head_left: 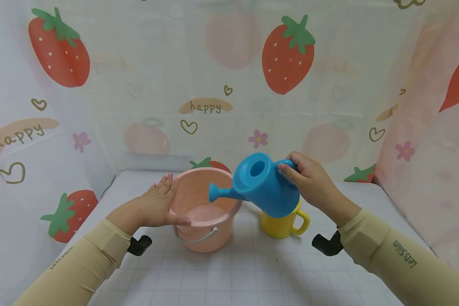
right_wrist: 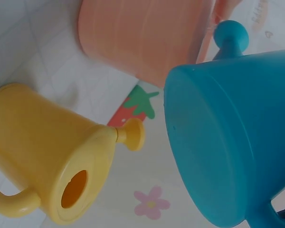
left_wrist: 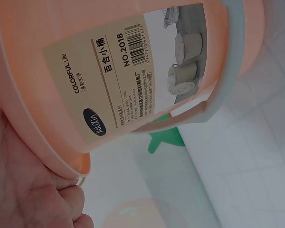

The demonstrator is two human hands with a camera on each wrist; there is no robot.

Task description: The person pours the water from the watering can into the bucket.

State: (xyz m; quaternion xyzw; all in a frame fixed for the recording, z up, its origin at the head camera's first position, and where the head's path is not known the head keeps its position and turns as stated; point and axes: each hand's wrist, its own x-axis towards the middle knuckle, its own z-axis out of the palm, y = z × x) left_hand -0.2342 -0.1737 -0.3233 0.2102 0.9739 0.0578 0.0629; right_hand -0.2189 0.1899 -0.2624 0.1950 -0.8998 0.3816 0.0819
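My right hand [head_left: 310, 176] grips the handle of a blue watering can [head_left: 267, 187], holding it tilted with its spout [head_left: 222, 193] over the opening of a pink bucket [head_left: 210, 239]. In the right wrist view the can's flat base [right_wrist: 204, 147] faces the camera. My left hand [head_left: 155, 204] rests on the bucket's left rim, fingers straight and thumb along the front edge. The left wrist view shows the palm [left_wrist: 28, 185] against the rim and a printed label [left_wrist: 128, 71] on the bucket's side. No water shows at the spout.
A yellow watering can [head_left: 279, 225] stands on the table right of the bucket, partly behind the blue one; its spout [right_wrist: 131, 135] shows in the right wrist view. The white gridded table [head_left: 222, 276] is enclosed by strawberry-print sheets [head_left: 157, 76] at the back and sides.
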